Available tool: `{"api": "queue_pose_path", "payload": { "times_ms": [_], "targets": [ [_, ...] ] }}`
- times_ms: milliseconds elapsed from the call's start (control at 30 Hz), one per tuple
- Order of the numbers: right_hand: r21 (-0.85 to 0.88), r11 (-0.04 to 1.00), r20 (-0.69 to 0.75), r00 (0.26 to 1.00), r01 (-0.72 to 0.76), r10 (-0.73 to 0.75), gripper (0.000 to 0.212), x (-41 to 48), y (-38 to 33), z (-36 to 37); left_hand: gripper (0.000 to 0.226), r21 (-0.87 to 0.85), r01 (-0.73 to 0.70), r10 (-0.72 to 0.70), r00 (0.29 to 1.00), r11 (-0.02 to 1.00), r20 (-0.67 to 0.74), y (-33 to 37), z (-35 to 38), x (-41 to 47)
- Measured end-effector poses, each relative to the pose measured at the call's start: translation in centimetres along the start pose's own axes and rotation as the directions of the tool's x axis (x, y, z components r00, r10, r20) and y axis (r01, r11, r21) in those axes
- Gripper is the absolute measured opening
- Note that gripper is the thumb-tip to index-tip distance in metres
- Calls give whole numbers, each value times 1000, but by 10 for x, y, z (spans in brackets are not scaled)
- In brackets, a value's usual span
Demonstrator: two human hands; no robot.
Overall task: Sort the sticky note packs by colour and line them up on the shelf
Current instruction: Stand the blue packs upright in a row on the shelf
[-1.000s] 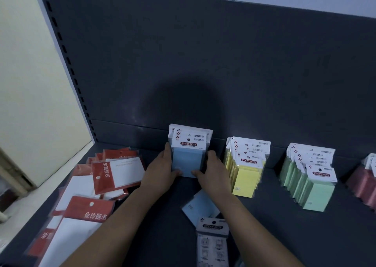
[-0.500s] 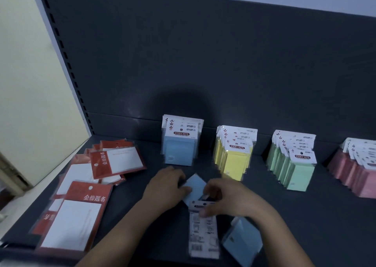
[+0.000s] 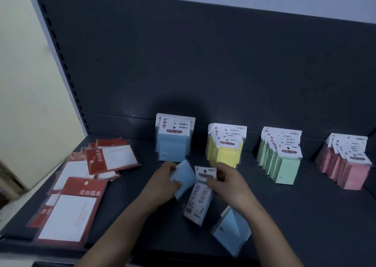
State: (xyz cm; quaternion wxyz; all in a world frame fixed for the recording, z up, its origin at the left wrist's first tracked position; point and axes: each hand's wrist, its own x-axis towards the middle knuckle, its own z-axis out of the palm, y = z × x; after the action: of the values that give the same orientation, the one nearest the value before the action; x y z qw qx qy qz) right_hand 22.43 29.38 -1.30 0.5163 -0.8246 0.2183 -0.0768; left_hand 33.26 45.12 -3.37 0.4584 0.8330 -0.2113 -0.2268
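left hand (image 3: 161, 185): back up, fingers curled round a blue pack (image 3: 185, 178), just before the blue row (image 3: 173, 144).
right hand (image 3: 228, 187): fingertips pinch a printed pack (image 3: 198, 197) (header end).
shelf (image 3: 305, 215): loose blue pack (image 3: 232, 230) lies beside the right wrist.

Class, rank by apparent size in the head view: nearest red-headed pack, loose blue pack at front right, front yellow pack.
1. Nearest red-headed pack
2. Loose blue pack
3. Front yellow pack, farther from the camera, so real size unsure
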Motion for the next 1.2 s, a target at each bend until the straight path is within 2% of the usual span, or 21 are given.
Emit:
{"api": "queue_pose_path", "payload": {
  "times_ms": [33,100,233,333,400,467,500,533,600,633,667,733,833,933,1067,1133,1200],
  "targets": [
    [21,1000,-58,998,4,-2,14,1,0,1,25,-97,-16,14,1000,995,-23,1,1,-4],
    [88,996,-128,992,-3,14,15,3,-2,7,32,-178,-66,64,998,982,-14,4,4,-12],
    [263,965,-179,983,8,40,22,3,-11,18,19,-285,-139,181,975,948,127,7,13,-25],
    [345,939,-46,998,-17,34,17,-4,-18,14,31,-182,-235,251,965,955,70,5,17,-26],
    [312,949,28,999,-50,43,27,-9,-14,5,30,-76,-272,274,962,959,19,6,17,-24],
    [111,993,11,999,-47,47,29,-13,-8,-9,41,-51,-233,233,972,971,-11,6,18,-22],
    [-77,995,4,998,-67,68,30,-15,-4,-17,50,-57,-201,201,980,978,-16,5,19,-21],
    [-309,945,6,993,-110,118,34,-18,-2,-25,56,-68,-179,178,984,982,-15,4,20,-20],
    [-687,708,39,964,-165,263,47,-28,-2,-35,64,-91,-167,169,986,982,10,5,24,-21],
    [-779,607,68,941,-157,330,54,-31,-1,-37,68,-102,-172,176,984,980,30,5,26,-22],
    [-821,554,102,919,-139,382,58,-33,-1,-38,72,-114,-179,186,981,977,50,4,29,-22],
    [-839,535,157,899,-98,409,59,-34,0,-35,81,-140,-178,192,977,974,93,3,33,-22],
    [-791,611,204,921,-44,331,51,-31,2,-32,90,-90,-143,155,978,986,142,3,35,-22],
    [-673,740,189,960,-25,204,44,-29,6,-30,86,-80,-111,122,982,991,147,5,33,-23],
    [-276,960,84,996,56,-34,30,-24,8,-25,67,-141,-99,102,995,985,19,0,29,-22],
    [-60,994,46,995,90,-87,26,-21,4,-20,56,-202,-109,110,994,973,-6,-1,28,-23],
    [64,995,11,997,81,-82,26,-19,0,-14,42,-318,-105,110,994,942,-3,-1,29,-24]
  ]
}}
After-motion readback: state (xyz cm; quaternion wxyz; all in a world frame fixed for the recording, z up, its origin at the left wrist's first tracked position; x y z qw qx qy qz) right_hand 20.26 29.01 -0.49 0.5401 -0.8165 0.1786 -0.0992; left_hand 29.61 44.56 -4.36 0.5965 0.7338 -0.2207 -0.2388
